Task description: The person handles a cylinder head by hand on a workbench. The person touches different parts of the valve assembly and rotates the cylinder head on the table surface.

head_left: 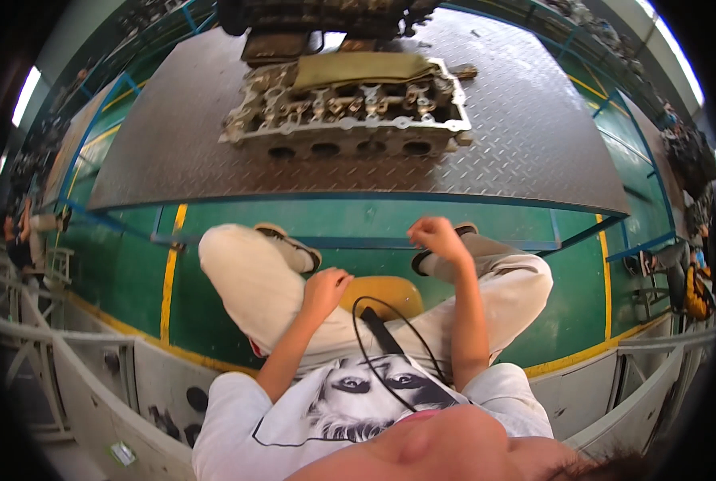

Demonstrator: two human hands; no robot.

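Observation:
My left hand (325, 292) lies on my left thigh, its fingers loosely bent and holding nothing that I can see. Raised over my right leg, short of the table's front edge, my right hand (436, 237) has its fingers curled in, with nothing showing in them. Neither hand touches the engine part on the table. That part is a grey metal cylinder head (350, 136), with a row of round ports facing me and valve gear exposed on top. An olive-green folded cloth (358, 70) rests along its back edge.
The cylinder head sits on a steel tread-plate table (526, 128) with a blue frame. Behind it stands a dark engine assembly (326, 20). Between my legs is a yellow stool seat (398, 295), and a black cable (361, 337) loops across my lap. Other people (25, 244) sit at both sides.

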